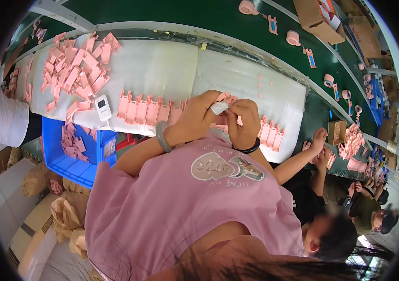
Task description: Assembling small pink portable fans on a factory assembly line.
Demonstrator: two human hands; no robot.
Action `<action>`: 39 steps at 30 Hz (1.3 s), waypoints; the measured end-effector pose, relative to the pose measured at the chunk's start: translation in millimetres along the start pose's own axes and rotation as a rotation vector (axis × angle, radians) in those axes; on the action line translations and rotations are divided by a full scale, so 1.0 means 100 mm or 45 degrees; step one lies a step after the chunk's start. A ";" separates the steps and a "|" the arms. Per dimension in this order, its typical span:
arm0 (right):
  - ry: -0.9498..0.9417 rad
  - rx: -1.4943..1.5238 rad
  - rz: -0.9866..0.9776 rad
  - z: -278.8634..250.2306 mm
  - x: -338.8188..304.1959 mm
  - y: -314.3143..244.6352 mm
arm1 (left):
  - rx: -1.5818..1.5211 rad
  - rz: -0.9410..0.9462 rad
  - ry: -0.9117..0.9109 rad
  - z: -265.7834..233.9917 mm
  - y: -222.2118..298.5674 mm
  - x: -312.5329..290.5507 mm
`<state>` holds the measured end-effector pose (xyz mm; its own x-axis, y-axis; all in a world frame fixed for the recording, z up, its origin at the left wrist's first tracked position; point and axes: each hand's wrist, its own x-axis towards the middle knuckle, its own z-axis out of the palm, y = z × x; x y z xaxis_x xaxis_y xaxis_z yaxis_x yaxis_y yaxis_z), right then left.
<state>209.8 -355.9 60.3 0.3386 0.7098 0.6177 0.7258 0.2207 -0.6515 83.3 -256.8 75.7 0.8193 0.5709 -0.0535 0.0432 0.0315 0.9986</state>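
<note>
Close in front of my chest, my left hand [194, 117] and my right hand [245, 120] meet over the white-covered table. Both are closed around a small pink plastic part [227, 97], mostly hidden by the fingers. Something small and white [219, 108] shows at my left fingertips; whether it is a wrap on the thumb or a separate piece I cannot tell. Behind my hands runs a row of upright pink plastic parts [140, 110], which continues with more pink parts [271, 135] to the right of my right hand.
A heap of pink parts [75, 70] lies at the far left, near a white handheld device [102, 107]. Below the table edge stands a blue bin [70, 169] with pink parts inside. Beyond the table, a green conveyor [251, 40] carries pink pieces. A co-worker's hands [320, 147] are at right.
</note>
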 end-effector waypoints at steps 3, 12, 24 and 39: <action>-0.126 -0.017 0.100 0.08 0.11 0.26 | 0.009 0.006 -0.029 -0.12 -0.21 0.28; -0.253 -0.477 0.182 0.14 0.91 2.37 | 0.180 -0.166 0.184 -1.17 -0.61 1.92; -0.131 -1.167 0.282 0.38 1.46 4.02 | 0.603 0.308 0.310 -0.93 -1.17 2.41; -0.104 -0.140 0.288 0.30 0.94 1.90 | -0.110 -0.280 -0.126 -0.46 -0.70 2.41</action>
<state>361.8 -227.3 -19.0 0.4532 0.7857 0.4211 0.6994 -0.0206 -0.7144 251.7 -84.0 -7.3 0.8477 0.4597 -0.2647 0.1809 0.2187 0.9589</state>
